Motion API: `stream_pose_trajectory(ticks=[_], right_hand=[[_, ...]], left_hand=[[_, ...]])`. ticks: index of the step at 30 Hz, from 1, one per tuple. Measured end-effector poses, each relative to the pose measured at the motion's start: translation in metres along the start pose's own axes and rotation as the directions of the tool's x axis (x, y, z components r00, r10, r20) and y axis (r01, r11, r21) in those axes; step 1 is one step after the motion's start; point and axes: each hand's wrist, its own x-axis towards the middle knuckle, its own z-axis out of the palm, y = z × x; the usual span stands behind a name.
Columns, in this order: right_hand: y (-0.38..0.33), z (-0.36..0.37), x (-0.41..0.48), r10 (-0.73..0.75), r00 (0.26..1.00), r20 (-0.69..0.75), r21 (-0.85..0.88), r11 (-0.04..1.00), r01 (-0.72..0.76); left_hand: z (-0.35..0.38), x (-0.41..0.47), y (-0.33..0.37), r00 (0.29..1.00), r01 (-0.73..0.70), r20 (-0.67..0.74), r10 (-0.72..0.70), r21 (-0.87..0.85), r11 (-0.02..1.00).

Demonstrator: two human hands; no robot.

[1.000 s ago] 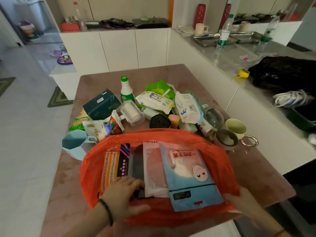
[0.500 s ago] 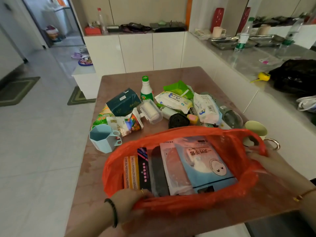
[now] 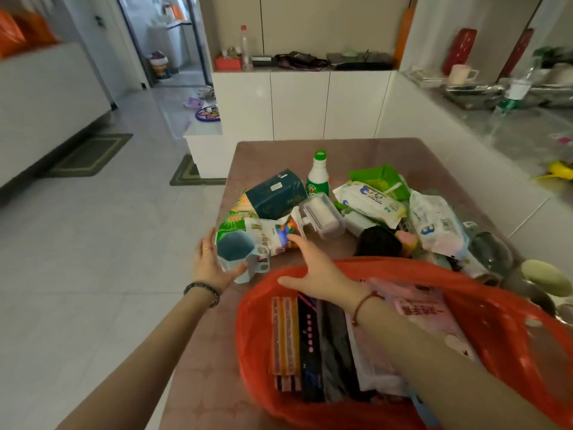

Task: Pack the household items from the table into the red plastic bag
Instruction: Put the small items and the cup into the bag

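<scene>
The red plastic bag (image 3: 252, 336) lies open at the table's near edge with several flat packets (image 3: 310, 342) inside. My left hand (image 3: 208, 263) is wrapped around a light blue octagonal cup (image 3: 234, 248) standing just left of the bag. My right hand (image 3: 313, 265) hovers over the bag's far rim, fingers spread and holding nothing, its fingertips close to a colourful snack packet (image 3: 273, 234). Behind it are a dark teal tissue pack (image 3: 276, 193), a green-capped bottle (image 3: 317, 178), a clear box with a white roller (image 3: 324, 215), wet-wipe packs (image 3: 369, 201) and a black roll (image 3: 378, 243).
The pinkish table (image 3: 279, 153) drops off to tiled floor on the left. A pale green mug (image 3: 545, 277) sits right of the bag, close to the white counter wall (image 3: 459, 156). White cabinets stand beyond the table's far end.
Both hands have let go of the bag's rim. My left hand has moved forward onto the blue cup, and my right arm now crosses over the bag toward the pile.
</scene>
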Motion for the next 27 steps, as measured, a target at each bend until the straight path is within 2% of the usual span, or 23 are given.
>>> stream_pose_trajectory(ticks=[2,5,12,14,16,19,21,23,25,27], right_hand=[[-0.002,0.023,0.031,-0.033,0.999,0.034,-0.035,0.999,0.034],[0.0,0.047,0.068,-0.083,0.995,0.05,-0.079,0.993,0.087],[0.001,0.062,0.104,-0.035,0.998,0.051,0.081,0.996,0.031],[-0.004,0.047,0.097,-0.069,0.996,0.05,0.178,0.982,0.059],[-0.012,0.028,0.087,-0.145,0.989,-0.013,0.268,0.953,0.143],[-0.01,0.003,0.068,-0.201,0.977,-0.072,0.38,0.9,0.213],[-0.002,-0.013,0.051,-0.168,0.977,-0.129,0.431,0.878,0.207],[0.013,-0.027,0.027,-0.107,0.975,-0.194,0.492,0.849,0.191],[0.029,-0.032,0.004,-0.085,0.969,-0.232,0.489,0.851,0.191],[0.044,-0.024,-0.016,-0.055,0.967,-0.249,0.43,0.888,0.161]], left_hand=[[0.006,0.013,-0.006,0.997,0.038,0.071,-0.036,-0.031,0.999],[0.017,0.023,-0.008,0.991,0.048,0.13,-0.02,-0.218,0.975],[0.021,0.032,-0.013,0.997,0.062,0.069,-0.046,-0.249,0.967],[0.012,0.026,-0.007,1.0,-0.019,0.005,0.022,-0.369,0.929],[0.002,0.016,0.005,0.992,-0.129,-0.071,0.107,-0.498,0.858],[-0.002,-0.002,0.035,0.963,-0.255,-0.072,0.261,-0.567,0.783],[0.001,-0.016,0.048,0.945,-0.258,-0.001,0.328,-0.619,0.742],[0.006,-0.03,0.049,0.907,-0.242,0.145,0.396,-0.589,0.771],[0.017,-0.04,0.038,0.833,-0.266,0.341,0.435,-0.443,0.856],[0.031,-0.047,0.024,0.79,-0.324,0.467,0.397,-0.231,0.917]])
